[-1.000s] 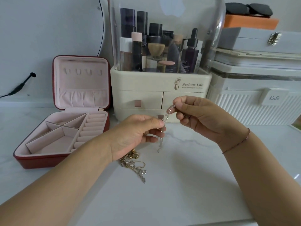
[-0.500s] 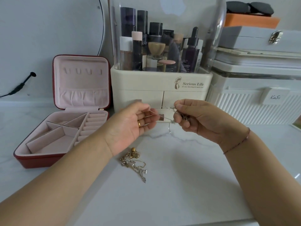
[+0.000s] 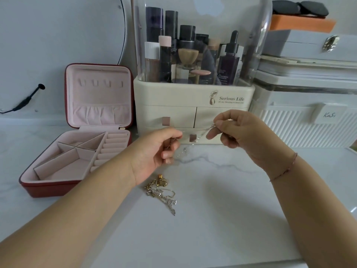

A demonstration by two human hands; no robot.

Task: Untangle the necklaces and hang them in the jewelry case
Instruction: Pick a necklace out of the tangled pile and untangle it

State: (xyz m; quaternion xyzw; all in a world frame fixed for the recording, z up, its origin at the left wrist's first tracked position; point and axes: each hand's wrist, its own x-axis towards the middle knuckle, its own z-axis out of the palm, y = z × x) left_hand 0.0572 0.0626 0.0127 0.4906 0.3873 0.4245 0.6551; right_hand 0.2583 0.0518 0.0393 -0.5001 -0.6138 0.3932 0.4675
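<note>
Compared with a second ago, the silver necklace (image 3: 203, 132) no longer hangs straight down from the right hand (image 3: 239, 132); it now runs sideways between both hands, and the left hand (image 3: 156, 151) has turned so its curled fingers face inward. Everything sits on a white counter (image 3: 212, 229) with grey marble veins, set against a pale wall. At 9 o'clock lies the red jewelry case (image 3: 77, 163), its lid upright, showing pink lining, a row of hooks and ring rolls. At 12 o'clock stands a cream cosmetic organiser (image 3: 193, 97) with bottles under a clear dome. At 2 o'clock white storage boxes (image 3: 309, 128) are stacked, with sunglasses (image 3: 301, 7) on top. Both forearms reach in from 6 o'clock, and the hands are raised above the counter in front of the organiser's drawers, a little apart. The left grip pinches one end of the necklace between thumb and forefinger, with the other fingers curled. The right grip pinches the other end in the same way, and a thin bracelet (image 3: 284, 171) circles that wrist. A tangle of necklaces (image 3: 160, 192) lies on the counter just beneath the left wrist, apart from the case.
</note>
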